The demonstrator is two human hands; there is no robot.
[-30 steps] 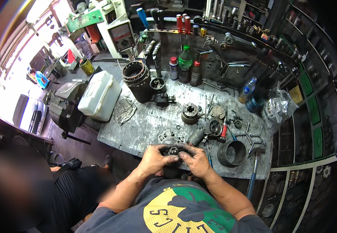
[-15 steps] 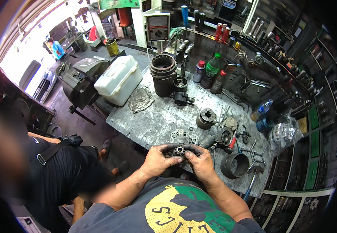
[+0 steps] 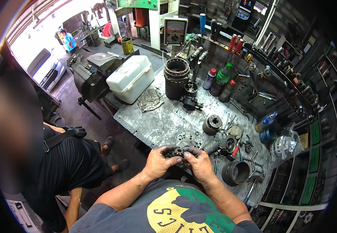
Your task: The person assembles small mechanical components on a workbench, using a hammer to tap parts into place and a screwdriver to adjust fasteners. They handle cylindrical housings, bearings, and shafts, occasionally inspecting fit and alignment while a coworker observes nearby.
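Note:
A small dark toothed gear (image 3: 179, 152) is held up in front of my shirt, just off the near edge of the workbench. My left hand (image 3: 160, 160) grips it from the left, thumb along its near side. From the right, my right hand (image 3: 199, 164) pinches it with thumb and fingers. Grease blackens the fingers, which hide most of the part below the teeth. Right behind my hands lies a round metal end housing (image 3: 184, 139), partly covered by them. Beyond it sits a short dark cylinder (image 3: 212, 125) with a slotted top.
On the bench (image 3: 137, 122) stand a tall dark cylindrical casing (image 3: 176, 83), a white plastic box (image 3: 131, 79) and several bottles (image 3: 222, 73). A metal ring (image 3: 235, 173) and a hammer (image 3: 254, 185) lie at the right. Another person (image 3: 71, 155) is close on my left. A vise (image 3: 89, 73) stands farther back.
The view has shifted, so the bench things appear a little farther right and lower. The gear has tilted between my fingers, showing more of its toothed end. Both hands keep hold.

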